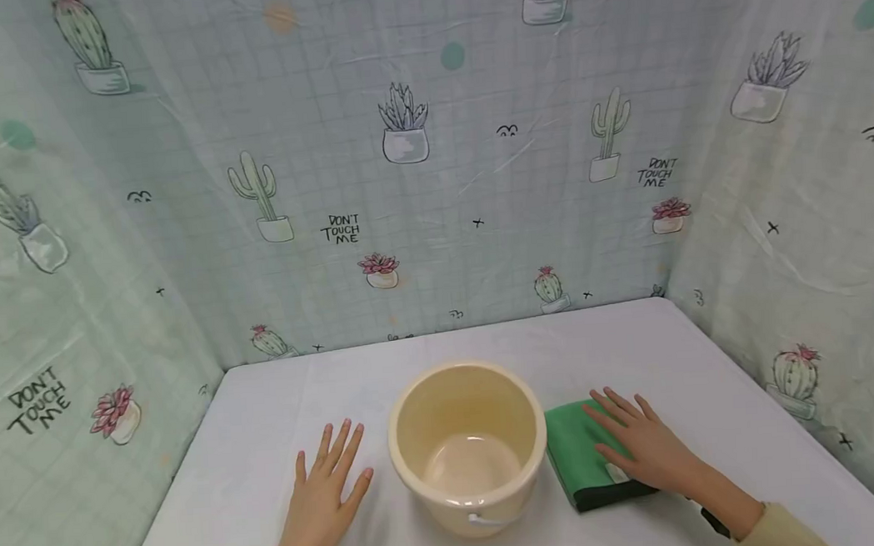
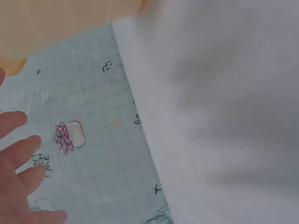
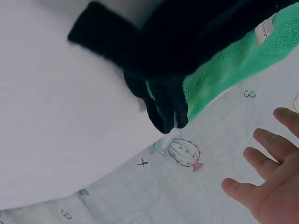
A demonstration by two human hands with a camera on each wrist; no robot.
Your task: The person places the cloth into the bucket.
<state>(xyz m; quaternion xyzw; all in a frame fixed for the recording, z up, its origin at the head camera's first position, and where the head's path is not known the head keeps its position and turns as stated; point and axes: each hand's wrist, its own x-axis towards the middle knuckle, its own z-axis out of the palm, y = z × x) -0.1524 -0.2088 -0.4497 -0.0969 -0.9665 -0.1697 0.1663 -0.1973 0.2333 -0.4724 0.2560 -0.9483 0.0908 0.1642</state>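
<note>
A cream plastic bucket [image 1: 412,480] stands upright at the middle of the table, its inside bare and a pale handle at its front. To its left, my left hand [image 1: 318,499] is held with fingers spread and grips nothing. On the bucket's right lies a folded green towel [image 1: 571,444] with a dark edge. My right hand [image 1: 646,444] overlaps the towel in the head view, fingers spread. In the right wrist view the towel [image 3: 219,74] shows a small white label, and the fingers are apart from it. The bucket's wall [image 2: 60,23] crosses the top of the left wrist view.
A white-covered table [image 1: 280,408] carries the bucket and towel. Behind it and on both sides hangs a pale curtain [image 1: 447,197] printed with potted cacti. The curtain meets the table's back edge.
</note>
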